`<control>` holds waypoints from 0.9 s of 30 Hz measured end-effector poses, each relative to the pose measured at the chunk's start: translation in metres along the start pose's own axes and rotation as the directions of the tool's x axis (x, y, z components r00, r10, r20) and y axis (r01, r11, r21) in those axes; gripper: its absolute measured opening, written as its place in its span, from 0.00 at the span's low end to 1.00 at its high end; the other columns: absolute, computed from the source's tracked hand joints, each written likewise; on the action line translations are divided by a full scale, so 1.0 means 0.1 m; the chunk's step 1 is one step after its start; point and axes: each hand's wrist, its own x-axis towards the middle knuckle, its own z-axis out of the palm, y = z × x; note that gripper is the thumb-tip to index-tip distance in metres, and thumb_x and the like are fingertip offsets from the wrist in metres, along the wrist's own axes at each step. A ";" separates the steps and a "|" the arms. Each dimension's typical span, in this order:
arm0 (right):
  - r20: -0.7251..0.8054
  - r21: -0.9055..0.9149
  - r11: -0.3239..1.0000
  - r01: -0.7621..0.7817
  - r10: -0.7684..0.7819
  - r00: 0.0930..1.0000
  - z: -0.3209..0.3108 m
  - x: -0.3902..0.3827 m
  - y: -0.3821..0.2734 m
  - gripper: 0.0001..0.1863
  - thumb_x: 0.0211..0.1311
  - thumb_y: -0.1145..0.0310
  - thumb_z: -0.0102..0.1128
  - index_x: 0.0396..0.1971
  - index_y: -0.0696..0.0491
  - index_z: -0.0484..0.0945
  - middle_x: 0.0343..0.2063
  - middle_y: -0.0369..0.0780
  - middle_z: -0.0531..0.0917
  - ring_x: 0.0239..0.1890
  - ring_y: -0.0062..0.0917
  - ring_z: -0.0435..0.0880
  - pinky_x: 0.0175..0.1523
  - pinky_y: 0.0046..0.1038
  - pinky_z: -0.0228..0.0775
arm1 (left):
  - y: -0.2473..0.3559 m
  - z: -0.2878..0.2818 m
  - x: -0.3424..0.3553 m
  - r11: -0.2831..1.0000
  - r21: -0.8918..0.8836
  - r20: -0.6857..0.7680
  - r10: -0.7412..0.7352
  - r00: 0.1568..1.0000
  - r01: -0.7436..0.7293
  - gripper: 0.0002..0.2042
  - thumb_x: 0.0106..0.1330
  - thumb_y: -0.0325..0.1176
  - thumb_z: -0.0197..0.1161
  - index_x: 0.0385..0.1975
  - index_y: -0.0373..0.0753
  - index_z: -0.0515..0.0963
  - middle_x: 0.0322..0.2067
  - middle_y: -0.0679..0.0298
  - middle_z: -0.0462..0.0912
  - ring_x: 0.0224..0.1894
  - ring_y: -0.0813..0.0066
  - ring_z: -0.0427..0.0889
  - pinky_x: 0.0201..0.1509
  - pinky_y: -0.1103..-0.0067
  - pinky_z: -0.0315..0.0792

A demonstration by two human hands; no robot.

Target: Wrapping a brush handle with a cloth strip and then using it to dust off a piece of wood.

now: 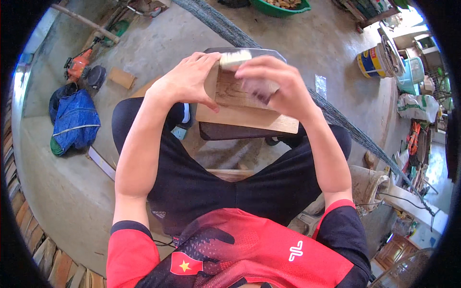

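I sit with a flat wooden board (249, 117) resting across a dark stool (225, 132) between my knees. My left hand (187, 79) grips the board's far left edge, fingers curled over the top. My right hand (276, 84) is blurred over the board's upper right and holds a small pale block (235, 58), likely a sanding pad, pressed against the wood. Its fingers hide most of the block.
An orange power tool (77, 65) and a blue sack (74, 120) lie on the concrete floor at left. A green basin (281, 7) sits at the top, a blue and yellow bucket (370, 62) at right. Grey netting (225, 26) runs diagonally behind the stool.
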 end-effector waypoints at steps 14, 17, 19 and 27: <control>0.010 0.458 0.749 -0.479 0.534 0.845 0.13 -0.04 0.01 0.11 0.63 0.71 0.72 0.44 0.58 0.86 0.37 0.43 0.90 0.35 0.18 0.86 0.44 0.25 0.79 | -0.03 0.13 -0.04 0.980 -0.113 -0.169 0.142 0.975 -0.163 0.60 0.41 0.55 0.82 0.75 0.39 0.57 0.67 0.48 0.70 0.71 0.50 0.67 0.77 0.64 0.58; -0.130 0.359 0.791 -0.496 0.568 0.812 0.14 -0.01 0.07 0.11 0.63 0.71 0.72 0.44 0.56 0.87 0.38 0.42 0.89 0.34 0.18 0.87 0.44 0.25 0.79 | -0.05 0.08 -0.06 0.987 -0.110 -0.156 0.103 0.982 -0.120 0.61 0.41 0.55 0.83 0.76 0.38 0.55 0.66 0.48 0.71 0.70 0.50 0.67 0.77 0.63 0.58; -0.319 0.068 0.976 -0.206 0.217 0.922 0.10 0.04 0.00 0.13 0.60 0.75 0.71 0.46 0.53 0.87 0.40 0.40 0.88 0.36 0.25 0.88 0.44 0.26 0.80 | -0.03 0.07 -0.06 0.984 -0.140 -0.127 0.092 0.988 -0.109 0.64 0.39 0.51 0.84 0.78 0.41 0.52 0.67 0.50 0.70 0.69 0.52 0.68 0.77 0.64 0.59; 0.141 -0.063 0.998 0.017 -0.008 0.990 0.12 -0.02 -0.25 0.24 0.41 0.84 0.69 0.44 0.51 0.84 0.44 0.38 0.87 0.51 0.36 0.86 0.54 0.34 0.78 | -0.07 0.11 -0.10 0.985 -0.136 -0.152 0.089 0.984 -0.110 0.64 0.39 0.53 0.84 0.78 0.41 0.51 0.66 0.52 0.73 0.70 0.52 0.68 0.77 0.64 0.58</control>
